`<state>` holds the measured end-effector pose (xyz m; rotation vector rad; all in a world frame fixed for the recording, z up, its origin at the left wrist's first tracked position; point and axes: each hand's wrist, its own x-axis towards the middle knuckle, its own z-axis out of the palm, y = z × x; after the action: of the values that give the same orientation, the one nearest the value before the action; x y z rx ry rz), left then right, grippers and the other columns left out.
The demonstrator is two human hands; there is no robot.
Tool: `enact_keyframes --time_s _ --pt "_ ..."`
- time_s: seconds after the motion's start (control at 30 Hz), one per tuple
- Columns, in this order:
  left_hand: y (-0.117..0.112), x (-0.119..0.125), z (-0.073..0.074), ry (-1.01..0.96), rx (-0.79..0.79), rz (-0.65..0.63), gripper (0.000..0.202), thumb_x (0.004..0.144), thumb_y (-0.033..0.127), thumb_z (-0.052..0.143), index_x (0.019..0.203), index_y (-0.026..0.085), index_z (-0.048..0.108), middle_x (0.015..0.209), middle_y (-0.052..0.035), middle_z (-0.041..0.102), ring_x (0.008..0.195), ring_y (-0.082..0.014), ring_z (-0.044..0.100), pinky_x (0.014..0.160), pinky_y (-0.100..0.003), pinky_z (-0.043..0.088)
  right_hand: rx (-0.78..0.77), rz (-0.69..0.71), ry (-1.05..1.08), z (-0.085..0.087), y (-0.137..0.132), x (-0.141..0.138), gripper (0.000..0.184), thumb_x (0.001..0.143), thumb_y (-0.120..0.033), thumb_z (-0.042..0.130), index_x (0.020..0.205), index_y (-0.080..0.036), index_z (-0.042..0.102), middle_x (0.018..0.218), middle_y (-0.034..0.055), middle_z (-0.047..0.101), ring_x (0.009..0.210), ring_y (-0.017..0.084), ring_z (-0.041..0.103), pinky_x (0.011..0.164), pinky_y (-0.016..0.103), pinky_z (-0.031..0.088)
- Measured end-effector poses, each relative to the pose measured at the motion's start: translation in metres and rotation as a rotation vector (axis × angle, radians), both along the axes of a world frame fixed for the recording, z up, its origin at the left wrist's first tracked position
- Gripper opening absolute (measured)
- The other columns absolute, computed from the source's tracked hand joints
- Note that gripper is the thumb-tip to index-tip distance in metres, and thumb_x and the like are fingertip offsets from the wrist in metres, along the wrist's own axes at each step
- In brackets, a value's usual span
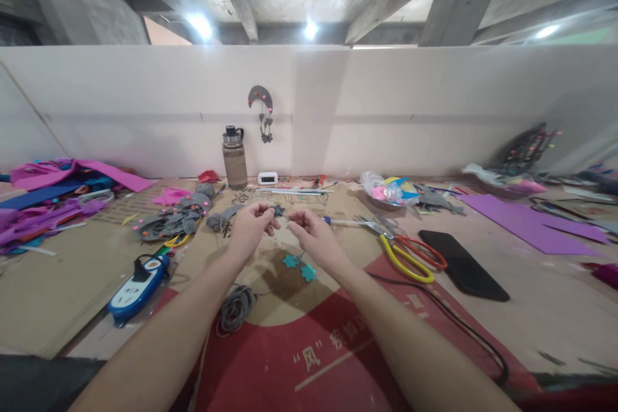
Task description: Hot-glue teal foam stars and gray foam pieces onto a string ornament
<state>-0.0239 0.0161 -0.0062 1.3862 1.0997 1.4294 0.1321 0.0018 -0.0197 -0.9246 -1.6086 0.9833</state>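
Both my hands are raised over the cardboard mat (270, 270) at the table's middle. My left hand (251, 226) is closed in a pinch on a small teal felt piece (278, 210). My right hand (311, 232) is also pinched, its fingertips close to the same piece, apparently on a thin string I can barely make out. Two teal felt flowers (299, 266) lie on the mat just below my hands. A coil of grey cord (235, 308) lies beside my left forearm.
Yellow-handled scissors (405, 260) and red-handled scissors (425, 251) lie to the right, beside a black phone (462, 265). A blue-white power strip (138, 284) sits at the left. A water bottle (234, 158), clock (267, 177), grey felt pile (178, 219) and purple sheets (526, 222) surround.
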Motion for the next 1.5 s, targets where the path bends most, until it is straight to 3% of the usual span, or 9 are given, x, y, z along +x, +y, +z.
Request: enact_keyframes --time_s 0.3,0.43,0.6,0.83,1.13,1.2,1.27,1.37,1.5 --pt "0.001 0.004 0.000 -0.069 -0.097 -0.088 0.023 0.068 0.027 0.066 0.083 0.012 0.058 0.064 -0.0032 0.065 0.057 -0.0140 0.064 0.059 -0.028 0.055 0.057 -0.115 -0.006 -0.002 0.004 0.003 0.033 0.074 -0.034 0.059 0.100 -0.017 0.050 0.086 0.0026 0.056 0.074 0.013 0.052 0.070 0.028 0.043" --pt "-0.001 0.006 -0.001 0.015 -0.071 -0.104 0.027 0.069 0.030 0.066 0.088 0.011 0.061 0.071 -0.0048 0.066 0.059 -0.0146 0.064 0.052 -0.025 0.053 0.060 -0.133 -0.018 -0.005 0.004 0.000 0.038 0.071 -0.037 0.063 0.101 -0.016 0.051 0.084 0.0021 0.056 0.069 0.012 0.050 0.065 0.027 0.042" --pt "-0.003 0.007 0.000 0.101 0.004 -0.134 0.027 0.071 0.031 0.064 0.089 0.011 0.063 0.067 -0.0049 0.065 0.056 -0.0130 0.060 0.044 -0.021 0.046 0.100 -0.127 -0.034 -0.010 0.004 -0.002 0.029 0.074 -0.040 0.059 0.091 -0.017 0.057 0.076 0.0001 0.058 0.064 0.012 0.048 0.062 0.025 0.040" --pt "-0.006 0.009 0.000 0.060 -0.014 -0.218 0.027 0.070 0.030 0.065 0.091 0.012 0.064 0.069 -0.0051 0.066 0.059 -0.0130 0.060 0.055 -0.025 0.048 0.089 -0.152 0.033 -0.010 0.009 0.001 0.017 0.076 -0.032 0.054 0.076 -0.016 0.058 0.069 -0.0007 0.057 0.063 0.012 0.049 0.061 0.024 0.039" --pt "0.001 0.002 0.000 -0.088 -0.010 -0.078 0.024 0.067 0.030 0.068 0.081 0.012 0.062 0.069 -0.0039 0.065 0.057 -0.0123 0.061 0.048 -0.021 0.047 0.114 0.075 -0.103 0.006 0.007 0.012 0.030 0.080 -0.044 0.050 0.089 -0.017 0.059 0.082 0.0013 0.062 0.074 0.013 0.054 0.067 0.024 0.041" --pt "0.003 -0.001 0.001 -0.142 -0.016 -0.040 0.024 0.066 0.029 0.069 0.081 0.012 0.061 0.072 -0.0045 0.065 0.062 -0.0142 0.064 0.049 -0.021 0.048 0.111 -0.059 -0.205 0.008 0.014 0.024 0.035 0.084 -0.047 0.040 0.087 -0.018 0.060 0.080 0.0014 0.062 0.073 0.014 0.055 0.066 0.024 0.041" --pt "0.004 -0.004 0.004 -0.185 -0.021 -0.017 0.024 0.066 0.027 0.069 0.081 0.012 0.060 0.071 -0.0051 0.066 0.064 -0.0149 0.065 0.052 -0.022 0.050 0.090 -0.340 -0.341 0.006 0.022 0.038 0.040 0.087 -0.047 0.032 0.085 -0.018 0.060 0.077 0.0025 0.063 0.070 0.015 0.055 0.064 0.025 0.040" --pt "0.005 -0.008 0.007 -0.241 -0.015 0.004 0.021 0.067 0.024 0.068 0.082 0.011 0.059 0.070 -0.0059 0.067 0.065 -0.0149 0.066 0.060 -0.025 0.053 -0.011 -0.503 -0.553 -0.005 0.034 0.052 0.034 0.082 -0.043 0.042 0.080 -0.015 0.061 0.076 0.0082 0.064 0.072 0.018 0.057 0.065 0.027 0.039" --pt "0.005 -0.013 0.011 -0.295 -0.005 0.025 0.020 0.069 0.020 0.067 0.083 0.010 0.058 0.071 -0.0066 0.067 0.067 -0.0152 0.067 0.064 -0.027 0.054 -0.131 -0.464 -0.728 -0.025 0.038 0.051 0.022 0.071 -0.033 0.060 0.078 -0.012 0.063 0.083 0.0145 0.066 0.074 0.020 0.060 0.062 0.026 0.038"
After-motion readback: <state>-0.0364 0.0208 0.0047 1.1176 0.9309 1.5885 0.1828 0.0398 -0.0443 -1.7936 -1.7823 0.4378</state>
